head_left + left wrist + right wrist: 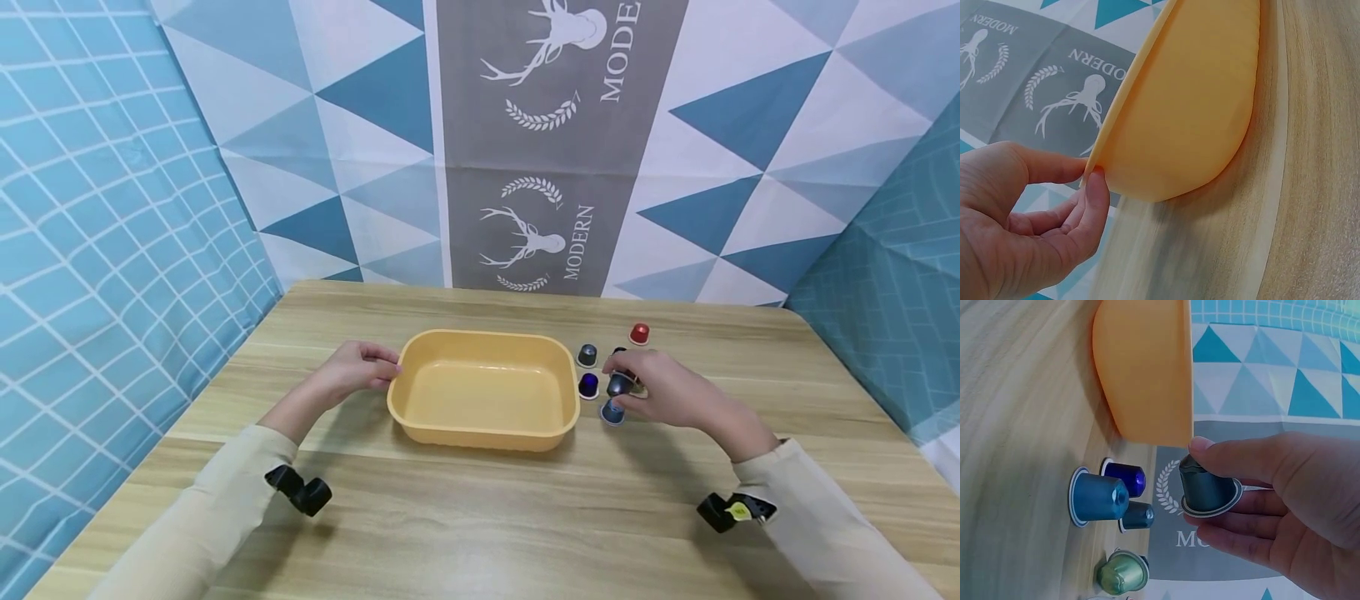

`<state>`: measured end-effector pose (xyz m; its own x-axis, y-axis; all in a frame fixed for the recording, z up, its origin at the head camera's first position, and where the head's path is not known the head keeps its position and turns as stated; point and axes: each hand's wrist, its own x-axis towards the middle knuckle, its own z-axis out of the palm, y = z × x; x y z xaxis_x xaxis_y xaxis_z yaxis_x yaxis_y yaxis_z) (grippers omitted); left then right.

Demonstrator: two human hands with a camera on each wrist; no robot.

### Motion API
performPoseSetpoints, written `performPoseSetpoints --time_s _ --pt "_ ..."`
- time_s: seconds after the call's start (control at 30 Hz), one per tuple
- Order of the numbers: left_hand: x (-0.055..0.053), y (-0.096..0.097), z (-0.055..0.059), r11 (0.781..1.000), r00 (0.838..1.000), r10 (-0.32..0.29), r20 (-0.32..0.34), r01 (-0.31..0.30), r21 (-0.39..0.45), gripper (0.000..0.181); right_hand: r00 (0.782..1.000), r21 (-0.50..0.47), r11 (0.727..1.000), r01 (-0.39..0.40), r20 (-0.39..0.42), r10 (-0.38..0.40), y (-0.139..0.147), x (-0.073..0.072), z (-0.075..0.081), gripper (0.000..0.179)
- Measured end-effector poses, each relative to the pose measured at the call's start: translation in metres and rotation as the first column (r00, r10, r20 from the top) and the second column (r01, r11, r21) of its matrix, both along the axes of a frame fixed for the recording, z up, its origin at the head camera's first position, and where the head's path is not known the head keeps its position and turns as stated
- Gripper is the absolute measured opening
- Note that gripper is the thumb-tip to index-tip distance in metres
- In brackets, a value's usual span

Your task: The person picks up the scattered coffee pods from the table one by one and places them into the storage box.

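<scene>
A yellow plastic basin stands on the wooden table, its inside showing only bare plastic. My left hand pinches the basin's left rim between thumb and fingers, as the left wrist view shows. To the right of the basin, my right hand holds a dark grey coffee capsule between thumb and fingers, raised above the other capsules. Close under that hand stand a blue capsule and a purple-blue capsule. A green capsule shows in the right wrist view, mostly hidden by the hand in the head view.
A dark grey capsule stands beside the basin's right rim. Farther back is a red capsule. A patterned cloth hangs behind the table, with a blue checked cloth at the left.
</scene>
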<state>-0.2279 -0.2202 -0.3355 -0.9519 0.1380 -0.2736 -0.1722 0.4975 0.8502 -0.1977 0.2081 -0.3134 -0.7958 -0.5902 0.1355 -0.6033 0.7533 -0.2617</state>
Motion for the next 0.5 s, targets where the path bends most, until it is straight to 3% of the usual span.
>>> performPoseSetpoints --time_s 0.5 --pt "0.002 0.001 0.001 1.0 1.0 -0.005 -0.002 0.005 -0.004 0.043 0.997 0.011 0.998 -0.058 -0.047 0.059 -0.011 -0.008 0.008 0.034"
